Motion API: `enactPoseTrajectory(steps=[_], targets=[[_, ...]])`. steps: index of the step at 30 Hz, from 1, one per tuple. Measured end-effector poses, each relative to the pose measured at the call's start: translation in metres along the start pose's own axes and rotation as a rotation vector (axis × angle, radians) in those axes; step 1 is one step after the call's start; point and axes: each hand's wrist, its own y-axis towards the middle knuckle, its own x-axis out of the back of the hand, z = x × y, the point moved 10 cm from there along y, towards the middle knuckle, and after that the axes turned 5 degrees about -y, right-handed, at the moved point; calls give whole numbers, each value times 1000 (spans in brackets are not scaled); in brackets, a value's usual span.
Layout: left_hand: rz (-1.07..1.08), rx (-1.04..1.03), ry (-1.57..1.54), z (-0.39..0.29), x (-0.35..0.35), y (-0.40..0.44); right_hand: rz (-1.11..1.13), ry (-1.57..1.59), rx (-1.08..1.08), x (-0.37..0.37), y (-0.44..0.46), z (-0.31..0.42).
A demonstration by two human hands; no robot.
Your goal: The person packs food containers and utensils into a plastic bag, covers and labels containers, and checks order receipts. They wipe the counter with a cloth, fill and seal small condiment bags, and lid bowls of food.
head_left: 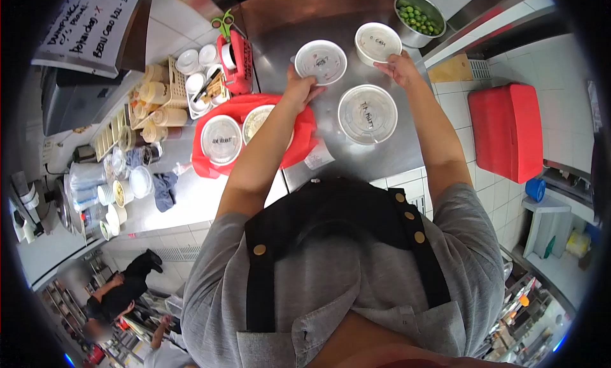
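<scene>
My left hand [298, 89] is closed on the near left edge of a round white tub with a clear lid [320, 61], its thumb along the rim. Fingers of my right hand [401, 69] grip the lower right edge of another lidded tub [378, 43] with handwriting on its lid. Between my forearms, a third lidded tub [368, 115] with black writing stands on the steel counter [299, 24], touched by neither hand. Below my left forearm lies a red plastic bag [299, 129] around two more tubs; one is a labelled lidded tub [221, 141], the other partly hidden by my arm.
A steel pot of green limes [418, 18] stands at the back right. Left are a red tape dispenser [237, 69], green-handled scissors [223, 23], sauce bottles [153, 91] and stacked containers [124, 191]. A red bin [507, 132] stands right. Other people [124, 285] are at lower left.
</scene>
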Motion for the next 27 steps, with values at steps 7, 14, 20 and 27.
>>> enactPoseTrajectory(steps=[7,14,20,27], targets=[[55,-78,-276,-15,4,2,-106,-64,-13,21,9,-8],[141,-472,-297,-131,97,-168,132,-312,429,-97,-148,92],[-223,-496,-334,-105,238,-236,460,-273,245,-235,-247,16],[-237,-440,-420,-67,275,-245,499,-264,40,-292,-262,-78]])
